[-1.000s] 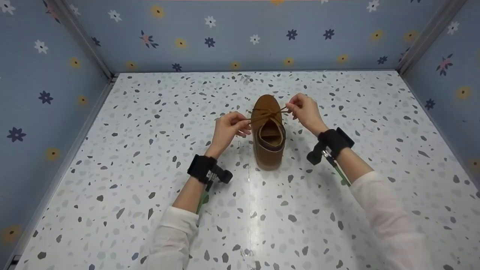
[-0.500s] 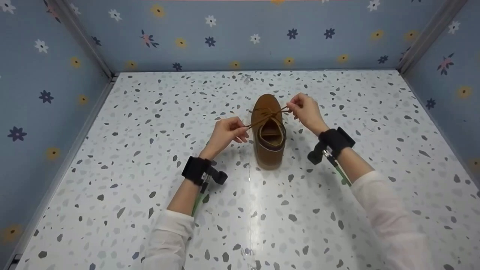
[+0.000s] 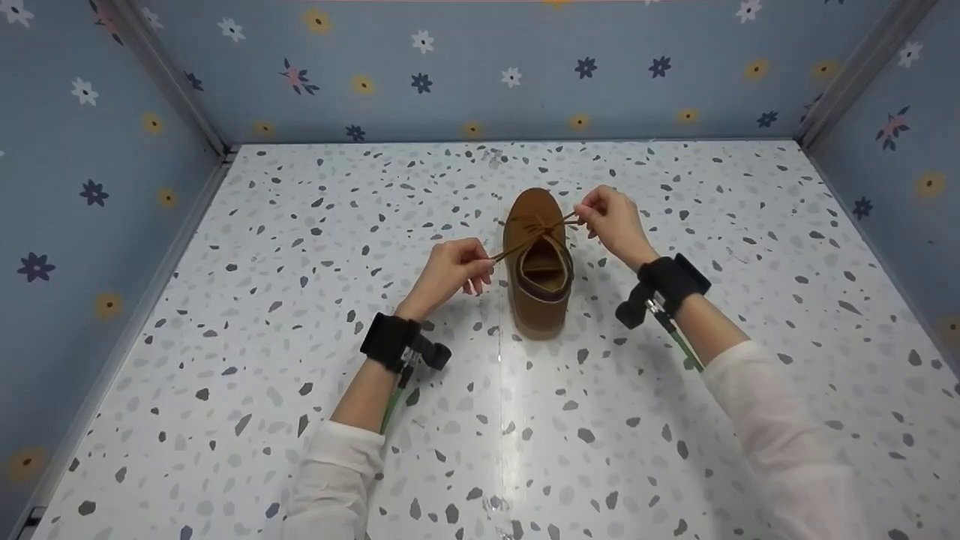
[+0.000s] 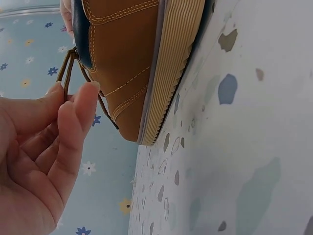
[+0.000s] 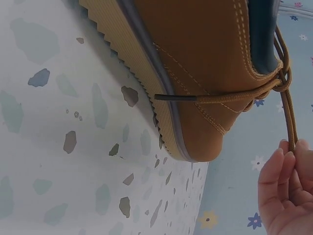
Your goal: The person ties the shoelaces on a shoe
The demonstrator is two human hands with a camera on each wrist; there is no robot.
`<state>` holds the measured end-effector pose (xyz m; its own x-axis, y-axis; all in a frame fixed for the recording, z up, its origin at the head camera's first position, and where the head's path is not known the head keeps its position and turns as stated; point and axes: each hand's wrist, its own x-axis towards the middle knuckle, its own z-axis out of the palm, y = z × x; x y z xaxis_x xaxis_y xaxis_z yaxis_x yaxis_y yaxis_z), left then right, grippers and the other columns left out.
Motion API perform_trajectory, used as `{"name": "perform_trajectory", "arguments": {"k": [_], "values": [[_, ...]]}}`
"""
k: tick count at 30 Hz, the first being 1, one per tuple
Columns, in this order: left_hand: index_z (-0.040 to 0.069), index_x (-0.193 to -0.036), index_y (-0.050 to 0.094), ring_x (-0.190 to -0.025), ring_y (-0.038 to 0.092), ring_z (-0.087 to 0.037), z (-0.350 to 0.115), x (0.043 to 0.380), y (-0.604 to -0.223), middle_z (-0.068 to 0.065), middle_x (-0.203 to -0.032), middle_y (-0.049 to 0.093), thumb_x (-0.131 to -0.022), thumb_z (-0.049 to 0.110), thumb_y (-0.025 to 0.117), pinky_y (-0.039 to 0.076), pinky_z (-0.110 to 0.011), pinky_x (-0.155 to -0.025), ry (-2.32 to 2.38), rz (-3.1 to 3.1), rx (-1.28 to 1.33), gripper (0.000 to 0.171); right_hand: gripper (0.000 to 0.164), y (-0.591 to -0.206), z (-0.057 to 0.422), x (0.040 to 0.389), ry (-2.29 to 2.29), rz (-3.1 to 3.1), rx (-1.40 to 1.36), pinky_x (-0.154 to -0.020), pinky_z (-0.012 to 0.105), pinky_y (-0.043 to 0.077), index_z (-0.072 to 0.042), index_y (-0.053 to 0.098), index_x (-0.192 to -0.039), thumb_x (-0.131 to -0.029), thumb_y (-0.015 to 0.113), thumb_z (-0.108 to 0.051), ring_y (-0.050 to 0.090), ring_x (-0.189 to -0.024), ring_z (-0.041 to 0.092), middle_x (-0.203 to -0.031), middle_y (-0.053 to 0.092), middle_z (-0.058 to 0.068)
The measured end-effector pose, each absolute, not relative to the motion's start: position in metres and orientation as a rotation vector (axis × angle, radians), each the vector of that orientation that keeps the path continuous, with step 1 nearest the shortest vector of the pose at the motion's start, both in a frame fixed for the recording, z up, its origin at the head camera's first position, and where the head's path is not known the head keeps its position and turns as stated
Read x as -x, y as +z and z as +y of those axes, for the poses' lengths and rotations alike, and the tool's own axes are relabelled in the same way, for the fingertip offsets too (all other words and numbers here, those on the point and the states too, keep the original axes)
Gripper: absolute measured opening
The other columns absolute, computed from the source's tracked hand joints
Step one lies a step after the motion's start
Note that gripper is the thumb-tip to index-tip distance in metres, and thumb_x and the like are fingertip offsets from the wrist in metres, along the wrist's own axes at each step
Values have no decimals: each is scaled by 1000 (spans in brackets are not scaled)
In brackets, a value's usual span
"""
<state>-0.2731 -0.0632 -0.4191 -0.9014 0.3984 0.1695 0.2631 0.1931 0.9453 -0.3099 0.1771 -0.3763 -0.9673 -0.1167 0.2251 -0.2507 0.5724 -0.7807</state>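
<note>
A brown ankle boot [image 3: 538, 319] stands upright on the table, toe pointing away from me. Its brown lace [image 5: 290, 115] is knotted at the front, with a doubled strand drawn out to either side. Left of the boot, my left hand [image 3: 448, 276] pinches one doubled strand [image 4: 70, 73] between thumb and fingertips. On the opposite side, my right hand [image 3: 613, 226] pinches the other one beside the upper. A free lace end with a dark tip [image 5: 175, 98] lies across the boot's side in the right wrist view. Both doubled strands look taut.
White speckled tabletop [image 3: 300, 420] surrounds the boot. Blue flowered panels [image 3: 480, 67] close off the back and both sides. Each wrist wears a black strap with a camera [image 3: 390, 341], and a green cable runs from it.
My left hand has moved down and slightly left, drawing its doubled strand longer and tauter toward me. The right hand has stayed nearly still.
</note>
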Motion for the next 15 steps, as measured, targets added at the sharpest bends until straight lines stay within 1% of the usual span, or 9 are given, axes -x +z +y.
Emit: {"name": "perform_trajectory", "arguments": {"k": [3, 7, 9, 12, 15], "values": [[1, -67, 48, -41, 45, -24, -64, 274, -420, -12, -55, 50, -67, 18, 52, 33, -36, -35, 1783, 2358, -665, 18, 19, -377, 177, 310, 1382, -2639, -310, -43, 25, 38, -2, 44, -72, -69, 49, -20, 45, -49, 20, -62, 49, 8], [-1, -68, 48, -40, 44, -25, -64, 274, -422, -13, -54, 49, -67, 17, 51, 33, -34, -34, 1765, 2368, -671, 18, 17, -378, 177, 310, 1402, -2632, -314, -43, 24, 38, -3, 44, -72, -69, 49, -19, 45, -50, 20, -61, 49, 8], [-1, -69, 49, -39, 43, -25, -65, 274, -422, -13, -53, 49, -68, 17, 51, 32, -35, -33, 1755, 2378, -678, 19, 17, -378, 178, 311, 1404, -2630, -317, -44, 26, 39, -3, 44, -71, -69, 49, -19, 45, -50, 19, -61, 49, 8], [0, -68, 50, -38, 42, -24, -66, 274, -422, -11, -52, 49, -68, 19, 50, 32, -32, -32, 1723, 2410, -676, 20, 18, -378, 178, 311, 1387, -2631, -323, -44, 26, 39, -3, 44, -71, -69, 49, -20, 45, -50, 20, -61, 49, 8], [3, -68, 53, -38, 41, -22, -67, 274, -422, -10, -51, 48, -68, 21, 50, 31, -29, -32, 1680, 2452, -651, 19, 18, -379, 179, 311, 1378, -2628, -327, -43, 25, 38, -2, 43, -71, -69, 48, -20, 46, -50, 21, -61, 49, 8]]}}
